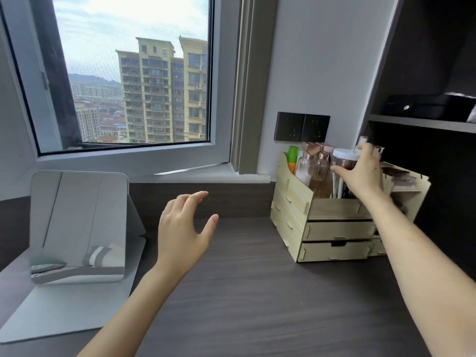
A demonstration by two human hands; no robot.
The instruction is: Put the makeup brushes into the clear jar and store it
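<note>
The clear jar [341, 161], capped with a white lid, stands in the top compartment of a pale wooden organizer [293, 199] at the right of the desk. Brush handles show dimly through its wall. My right hand [365, 173] is wrapped around the jar's right side, fingers on its wall and lid. My left hand [183, 228] hovers over the dark desk near the middle, fingers spread and holding nothing.
Glass bottles with rose-gold caps [311, 163] and a green-orange tube [292, 159] stand left of the jar. The organizer has drawers [337, 230] in front. A folding mirror [77, 225] stands at the left. Black wall sockets [301, 128], a window and dark shelving [422, 122] lie behind.
</note>
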